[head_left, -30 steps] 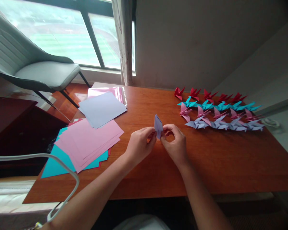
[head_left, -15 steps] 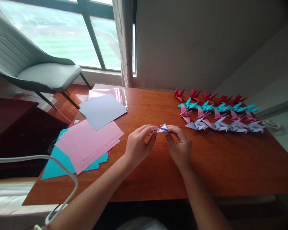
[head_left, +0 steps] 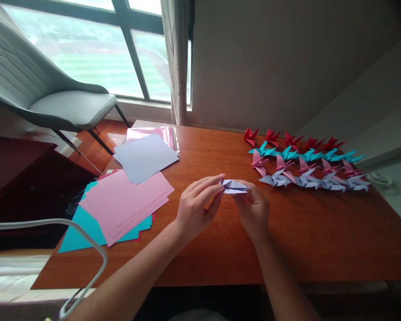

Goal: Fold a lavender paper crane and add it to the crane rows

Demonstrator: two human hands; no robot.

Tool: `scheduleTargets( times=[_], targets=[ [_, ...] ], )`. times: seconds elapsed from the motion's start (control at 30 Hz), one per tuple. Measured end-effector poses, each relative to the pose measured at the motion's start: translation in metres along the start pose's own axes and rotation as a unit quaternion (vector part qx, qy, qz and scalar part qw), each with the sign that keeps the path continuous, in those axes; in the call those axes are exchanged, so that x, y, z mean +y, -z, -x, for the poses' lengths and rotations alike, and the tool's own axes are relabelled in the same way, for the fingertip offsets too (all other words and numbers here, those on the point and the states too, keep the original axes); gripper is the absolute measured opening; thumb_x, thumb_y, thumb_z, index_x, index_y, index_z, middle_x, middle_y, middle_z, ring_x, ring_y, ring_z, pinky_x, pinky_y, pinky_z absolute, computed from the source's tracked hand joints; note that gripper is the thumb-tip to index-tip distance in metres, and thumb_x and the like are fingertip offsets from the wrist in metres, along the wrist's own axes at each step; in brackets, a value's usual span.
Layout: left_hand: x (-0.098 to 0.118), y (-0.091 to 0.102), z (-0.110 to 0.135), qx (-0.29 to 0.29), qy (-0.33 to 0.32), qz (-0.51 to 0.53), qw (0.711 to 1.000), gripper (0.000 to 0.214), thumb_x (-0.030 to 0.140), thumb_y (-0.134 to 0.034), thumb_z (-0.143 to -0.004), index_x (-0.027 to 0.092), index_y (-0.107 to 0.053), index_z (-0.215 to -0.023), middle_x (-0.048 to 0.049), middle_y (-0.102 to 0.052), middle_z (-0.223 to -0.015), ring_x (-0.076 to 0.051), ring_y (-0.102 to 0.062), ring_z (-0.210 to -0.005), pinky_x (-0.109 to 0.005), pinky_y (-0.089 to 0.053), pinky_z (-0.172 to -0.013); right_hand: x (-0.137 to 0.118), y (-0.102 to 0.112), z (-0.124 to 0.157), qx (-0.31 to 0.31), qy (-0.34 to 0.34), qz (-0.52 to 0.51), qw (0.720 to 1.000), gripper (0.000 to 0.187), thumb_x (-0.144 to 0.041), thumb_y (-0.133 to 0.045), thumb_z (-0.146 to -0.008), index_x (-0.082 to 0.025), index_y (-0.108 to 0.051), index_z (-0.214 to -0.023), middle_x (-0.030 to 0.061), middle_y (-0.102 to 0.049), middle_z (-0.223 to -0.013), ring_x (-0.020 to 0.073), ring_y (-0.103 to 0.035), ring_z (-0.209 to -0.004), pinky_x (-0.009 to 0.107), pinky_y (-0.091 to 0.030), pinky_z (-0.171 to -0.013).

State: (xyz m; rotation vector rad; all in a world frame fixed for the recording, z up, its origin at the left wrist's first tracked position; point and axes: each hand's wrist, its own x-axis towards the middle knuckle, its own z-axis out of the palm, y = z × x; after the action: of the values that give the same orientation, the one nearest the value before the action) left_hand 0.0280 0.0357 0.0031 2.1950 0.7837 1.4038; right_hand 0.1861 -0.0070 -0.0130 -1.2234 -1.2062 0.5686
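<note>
A small folded lavender paper piece (head_left: 234,186) lies nearly flat between my two hands, just above the wooden table (head_left: 307,232). My left hand (head_left: 197,205) pinches its left end with the fingertips. My right hand (head_left: 254,207) grips its right side from below, fingers curled. To the right stand rows of finished paper cranes: red (head_left: 292,138), teal (head_left: 304,154), pink (head_left: 300,165) and lavender (head_left: 316,180).
Loose sheets lie at the table's left: a lavender sheet (head_left: 145,156), a pink stack (head_left: 127,198) over teal paper (head_left: 76,229), and a shiny pink packet (head_left: 153,133). A grey chair (head_left: 53,100) stands by the window. A white cable (head_left: 87,249) loops at the near left.
The lavender piece stood upright between my fingers; it has been tipped over and spread out, and now lies nearly flat. Both hands shifted slightly right.
</note>
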Motion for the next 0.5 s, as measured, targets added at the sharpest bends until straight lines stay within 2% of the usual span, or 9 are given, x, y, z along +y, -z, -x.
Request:
scheduleTargets(
  times=[0.33, 0.5],
  targets=[
    [0.0047, 0.0021, -0.0022, 0.02, 0.018, 0.013, 1.0, 0.016, 0.01, -0.061, -0.089, 0.021, -0.065, -0.1, -0.0076, -0.076, -0.107, -0.018, -0.071, -0.101, -0.033, -0.056, -0.091, -0.007, -0.0025, -0.0025, 0.009, -0.022, -0.027, 0.999, 0.009, -0.033, -0.071, -0.087, -0.024, -0.072, -0.09, 0.0044, -0.076, -0.093, 0.0201, -0.072, -0.083, 0.035, -0.061, -0.075],
    [0.0066, 0.0024, -0.0038, 0.029, 0.029, -0.004, 0.999, 0.023, 0.012, -0.064, -0.088, 0.02, -0.061, -0.109, -0.0061, -0.075, -0.1, -0.017, -0.07, -0.092, -0.031, -0.056, -0.086, -0.0061, -0.0026, -0.0028, 0.006, -0.044, -0.047, 0.998, 0.007, -0.03, -0.073, -0.085, -0.024, -0.073, -0.09, 0.0021, -0.076, -0.086, 0.0177, -0.071, -0.078, 0.031, -0.06, -0.073]
  ],
)
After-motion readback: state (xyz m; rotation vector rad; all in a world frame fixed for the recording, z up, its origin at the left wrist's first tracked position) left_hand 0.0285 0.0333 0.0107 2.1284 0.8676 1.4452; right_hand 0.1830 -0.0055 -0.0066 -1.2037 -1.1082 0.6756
